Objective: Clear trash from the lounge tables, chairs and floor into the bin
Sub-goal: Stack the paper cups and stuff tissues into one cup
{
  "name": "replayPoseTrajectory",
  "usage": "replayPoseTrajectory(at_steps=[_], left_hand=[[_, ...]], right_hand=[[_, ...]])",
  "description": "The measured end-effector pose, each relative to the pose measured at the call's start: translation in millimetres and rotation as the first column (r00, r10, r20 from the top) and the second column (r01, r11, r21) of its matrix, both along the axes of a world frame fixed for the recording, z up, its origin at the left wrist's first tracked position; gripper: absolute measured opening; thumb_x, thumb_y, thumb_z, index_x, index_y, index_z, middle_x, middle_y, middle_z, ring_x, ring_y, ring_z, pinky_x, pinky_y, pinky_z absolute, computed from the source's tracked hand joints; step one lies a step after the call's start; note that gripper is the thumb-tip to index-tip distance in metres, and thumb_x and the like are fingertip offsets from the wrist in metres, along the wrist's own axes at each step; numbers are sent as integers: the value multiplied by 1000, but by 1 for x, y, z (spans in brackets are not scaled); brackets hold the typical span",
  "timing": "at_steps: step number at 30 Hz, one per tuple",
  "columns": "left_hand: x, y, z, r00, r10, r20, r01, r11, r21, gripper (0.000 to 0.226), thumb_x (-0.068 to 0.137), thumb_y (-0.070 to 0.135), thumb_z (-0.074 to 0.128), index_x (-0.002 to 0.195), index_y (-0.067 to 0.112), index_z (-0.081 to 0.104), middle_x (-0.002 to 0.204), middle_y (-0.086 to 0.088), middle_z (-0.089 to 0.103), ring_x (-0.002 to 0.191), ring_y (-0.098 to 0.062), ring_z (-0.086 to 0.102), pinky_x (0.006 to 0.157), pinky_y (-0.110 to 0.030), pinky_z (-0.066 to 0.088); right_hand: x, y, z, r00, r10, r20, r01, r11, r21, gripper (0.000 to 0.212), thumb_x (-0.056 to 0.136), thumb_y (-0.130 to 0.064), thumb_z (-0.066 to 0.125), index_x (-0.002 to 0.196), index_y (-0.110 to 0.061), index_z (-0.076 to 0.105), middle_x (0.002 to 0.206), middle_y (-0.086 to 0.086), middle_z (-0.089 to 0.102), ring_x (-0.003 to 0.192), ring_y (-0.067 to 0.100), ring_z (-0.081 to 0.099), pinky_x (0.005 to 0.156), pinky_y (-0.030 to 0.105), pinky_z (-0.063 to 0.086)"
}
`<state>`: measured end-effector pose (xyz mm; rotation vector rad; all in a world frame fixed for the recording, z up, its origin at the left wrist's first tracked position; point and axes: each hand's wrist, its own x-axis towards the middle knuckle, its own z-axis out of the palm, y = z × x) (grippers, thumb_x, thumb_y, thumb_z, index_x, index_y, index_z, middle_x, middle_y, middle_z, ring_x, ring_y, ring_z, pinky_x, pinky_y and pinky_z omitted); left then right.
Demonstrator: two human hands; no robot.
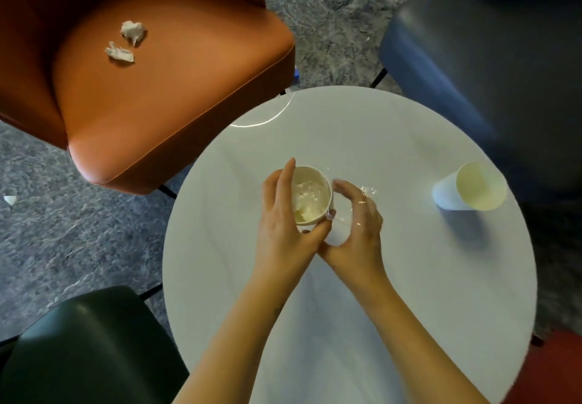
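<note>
With tissues [127, 41] left on the orange chair [176, 104], the left hand [283, 230] clamps its fingers round a cup [310, 194] mid-table [409, 277], the right hand [359, 227] pinches clear wrap [368, 192] beside it, probably stuffing it in; the second cup [469, 187] needs collecting next.

Curled left grip [285, 233] and curled right grip [357, 227] touch at thumbs.

Cup [310, 195] sits mid-table [346, 126] between your left hand [282, 230] and right hand [359, 227]. Second cup [469, 187] stands farther right, and a paper wad [133, 31] and a scrap [119, 53] lie on the chair [176, 94] behind-left.
</note>
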<state>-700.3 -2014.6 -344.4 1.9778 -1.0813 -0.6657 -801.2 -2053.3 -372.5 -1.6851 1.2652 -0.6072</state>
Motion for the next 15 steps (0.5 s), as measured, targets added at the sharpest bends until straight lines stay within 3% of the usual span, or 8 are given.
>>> replayPoseTrajectory(at_steps=[2, 5, 9, 13, 15], left_hand=[[-12, -4, 2, 1000, 11, 19, -10, 1000, -11, 85, 70, 20, 80, 140, 15, 33, 133, -3, 39, 113, -6, 40, 86, 6, 26], [-30, -11, 4, 1000, 20, 19, -19, 999, -37, 84, 69, 22, 80, 140, 18, 34, 132, 1, 40, 110, 2, 38, 88, 5, 25], [-57, -20, 5, 1000, 13, -3, -14, 998, -57, 83, 69, 24, 79, 140, 18, 35, 131, 1, 41, 112, -1, 40, 91, 2, 27], [-81, -33, 4, 999, 36, 13, -35, 996, -81, 82, 66, 32, 73, 138, 15, 38, 129, -2, 44, 110, 1, 40, 89, 4, 26], [-92, -39, 3, 999, 48, 10, -47, 995, -83, 82, 65, 35, 71, 138, 15, 38, 129, -3, 44, 109, 1, 40, 89, 4, 26]], right_hand=[[-31, 3, -8, 990, -121, -69, 118, 992, -41, 73, 63, -22, 85, 125, -15, 48, 128, -3, 51, 120, 14, 41, 101, 25, 30], [-83, -3, -22, 932, -352, -88, 350, 936, -37, 59, 65, -11, 82, 115, -12, 50, 119, -4, 53, 116, 22, 45, 99, 35, 34], [-135, -26, -33, 881, -472, -42, 470, 882, -38, 59, 68, -9, 79, 116, -18, 45, 119, -6, 49, 115, 22, 46, 91, 12, 33], [-150, -56, -39, 831, -556, -14, 555, 831, -51, 72, 65, -13, 82, 121, -12, 37, 120, 0, 47, 110, 23, 48, 94, 43, 46], [-148, -74, -38, 824, -567, 11, 567, 823, -27, 84, 62, -16, 84, 129, -12, 32, 120, -2, 43, 112, 22, 47, 93, 48, 46]])
